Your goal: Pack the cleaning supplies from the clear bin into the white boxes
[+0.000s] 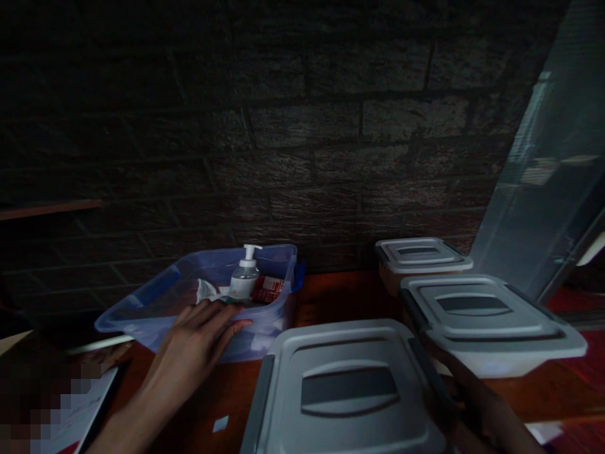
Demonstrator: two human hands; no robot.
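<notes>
My left hand (201, 334) is at the near rim of a translucent blue plastic bin (161, 328), its fingers bent over the edge and the thumb on the outer side. Inside the bin stand a pump bottle (244, 277) with a white top and a red packet (268, 289), beside some white crumpled material (207, 291). My right hand (477, 403) is dark and blurred along the right side of a storage box with a grey lid (350, 347). One finger reaches forward there; the other fingers are mostly hidden, so its grip is unclear.
Two more grey-lidded boxes, a middle one (491, 321) and a far one (420, 258), stand on the right of the reddish-brown table (326, 296). A small pale scrap (220, 424) lies in front. Behind rises a dark brick wall (302, 145); a translucent sheet (534, 170) hangs at right.
</notes>
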